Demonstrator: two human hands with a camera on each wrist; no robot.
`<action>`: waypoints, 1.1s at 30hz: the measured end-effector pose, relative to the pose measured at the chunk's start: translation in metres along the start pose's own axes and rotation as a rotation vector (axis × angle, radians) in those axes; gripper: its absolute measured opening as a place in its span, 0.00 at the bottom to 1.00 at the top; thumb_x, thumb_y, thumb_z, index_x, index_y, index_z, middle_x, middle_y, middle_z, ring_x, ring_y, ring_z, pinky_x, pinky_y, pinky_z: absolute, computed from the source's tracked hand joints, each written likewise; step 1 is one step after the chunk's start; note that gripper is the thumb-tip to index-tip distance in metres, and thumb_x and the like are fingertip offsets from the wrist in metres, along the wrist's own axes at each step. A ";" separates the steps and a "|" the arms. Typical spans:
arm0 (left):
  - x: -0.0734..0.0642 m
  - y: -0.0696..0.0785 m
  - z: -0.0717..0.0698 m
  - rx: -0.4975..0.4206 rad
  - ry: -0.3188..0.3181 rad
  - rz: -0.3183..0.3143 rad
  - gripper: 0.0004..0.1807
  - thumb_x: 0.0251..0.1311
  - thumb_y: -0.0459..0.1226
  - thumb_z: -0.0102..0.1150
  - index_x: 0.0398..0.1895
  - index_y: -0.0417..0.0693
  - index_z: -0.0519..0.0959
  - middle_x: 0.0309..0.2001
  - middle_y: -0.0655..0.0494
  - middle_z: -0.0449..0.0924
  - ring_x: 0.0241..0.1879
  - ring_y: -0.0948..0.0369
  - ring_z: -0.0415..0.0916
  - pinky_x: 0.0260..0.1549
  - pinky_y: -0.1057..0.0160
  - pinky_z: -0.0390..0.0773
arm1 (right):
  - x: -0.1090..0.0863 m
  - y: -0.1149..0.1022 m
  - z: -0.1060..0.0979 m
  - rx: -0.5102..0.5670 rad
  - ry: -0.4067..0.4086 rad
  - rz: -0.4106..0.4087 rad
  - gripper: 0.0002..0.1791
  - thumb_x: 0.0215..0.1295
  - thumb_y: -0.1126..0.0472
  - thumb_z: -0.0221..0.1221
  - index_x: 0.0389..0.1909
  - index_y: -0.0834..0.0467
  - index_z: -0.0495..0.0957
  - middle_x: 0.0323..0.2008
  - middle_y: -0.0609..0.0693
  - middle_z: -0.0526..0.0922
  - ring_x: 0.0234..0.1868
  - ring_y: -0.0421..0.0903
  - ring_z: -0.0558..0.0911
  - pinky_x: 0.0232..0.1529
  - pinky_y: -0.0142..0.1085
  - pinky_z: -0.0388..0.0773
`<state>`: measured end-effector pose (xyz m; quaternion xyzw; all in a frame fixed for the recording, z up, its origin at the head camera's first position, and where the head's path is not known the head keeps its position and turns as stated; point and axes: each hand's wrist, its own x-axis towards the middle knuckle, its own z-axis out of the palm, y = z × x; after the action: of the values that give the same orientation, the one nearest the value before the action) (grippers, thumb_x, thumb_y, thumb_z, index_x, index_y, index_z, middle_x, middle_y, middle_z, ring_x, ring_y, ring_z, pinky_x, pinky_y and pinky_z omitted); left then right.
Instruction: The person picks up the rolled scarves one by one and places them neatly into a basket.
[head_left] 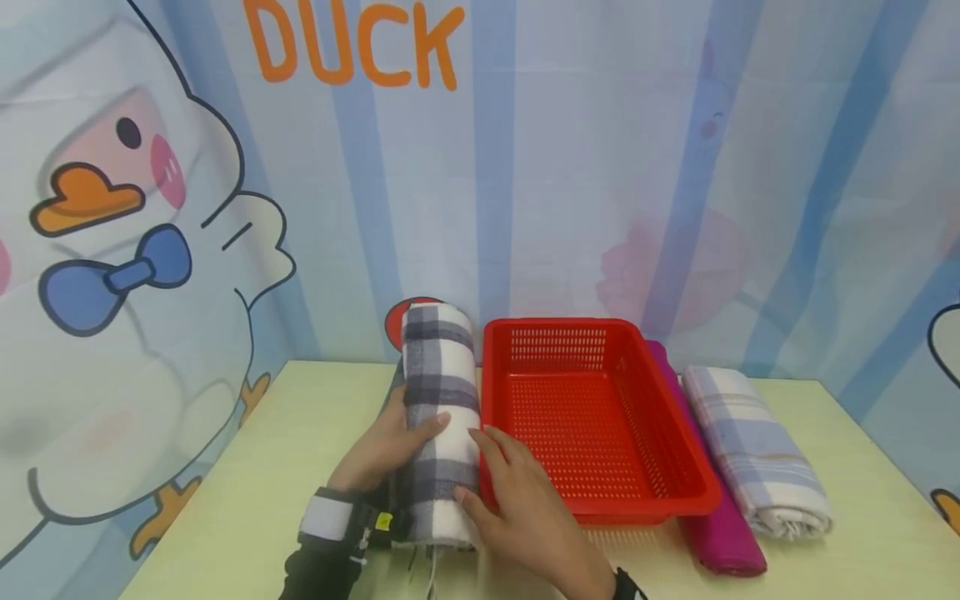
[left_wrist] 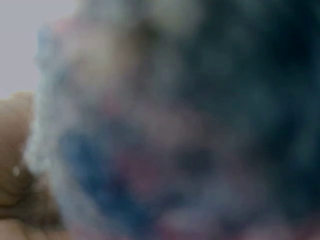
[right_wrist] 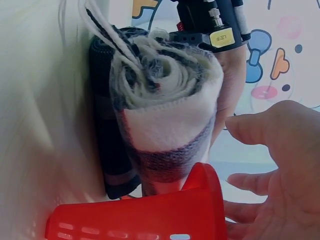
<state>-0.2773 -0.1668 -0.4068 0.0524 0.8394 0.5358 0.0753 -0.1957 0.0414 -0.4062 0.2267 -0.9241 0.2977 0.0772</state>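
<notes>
A rolled scarf in white, grey and dark plaid lies lengthwise left of the red basket, fringe hanging from its near end. My left hand grips it from the left, thumb across the top. In the right wrist view the scarf's coiled end shows clearly. My right hand is spread between the scarf and the basket; its thumb is close to the scarf, and in the right wrist view the palm is bare. Blurred cloth fills most of the left wrist view.
The red perforated basket stands on the pale yellow table. A magenta roll and a folded white-and-blue plaid cloth lie right of it. A dark roll lies beside the scarf, against the table. A duck-print curtain hangs behind.
</notes>
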 end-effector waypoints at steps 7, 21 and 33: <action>-0.001 0.005 -0.001 -0.031 -0.019 0.033 0.49 0.63 0.52 0.61 0.77 0.51 0.43 0.69 0.43 0.62 0.62 0.45 0.68 0.57 0.40 0.75 | 0.000 0.001 0.001 0.007 -0.001 0.003 0.38 0.67 0.47 0.61 0.73 0.56 0.60 0.71 0.58 0.67 0.71 0.57 0.67 0.69 0.58 0.66; 0.000 0.007 -0.004 -0.057 -0.050 0.088 0.48 0.64 0.51 0.60 0.78 0.54 0.41 0.69 0.45 0.62 0.62 0.47 0.68 0.59 0.42 0.74 | 0.000 0.002 0.006 -0.012 0.068 -0.061 0.35 0.69 0.48 0.59 0.71 0.59 0.63 0.67 0.58 0.72 0.70 0.56 0.70 0.68 0.54 0.68; -0.002 0.004 -0.007 -0.079 -0.053 0.102 0.46 0.64 0.52 0.59 0.77 0.57 0.43 0.67 0.48 0.64 0.60 0.49 0.70 0.58 0.46 0.75 | 0.001 0.002 0.010 -0.030 0.060 -0.077 0.36 0.71 0.45 0.56 0.72 0.60 0.62 0.66 0.56 0.74 0.69 0.52 0.70 0.69 0.51 0.68</action>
<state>-0.2761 -0.1718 -0.4000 0.1062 0.8116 0.5699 0.0721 -0.1976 0.0364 -0.4150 0.2520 -0.9164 0.2871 0.1197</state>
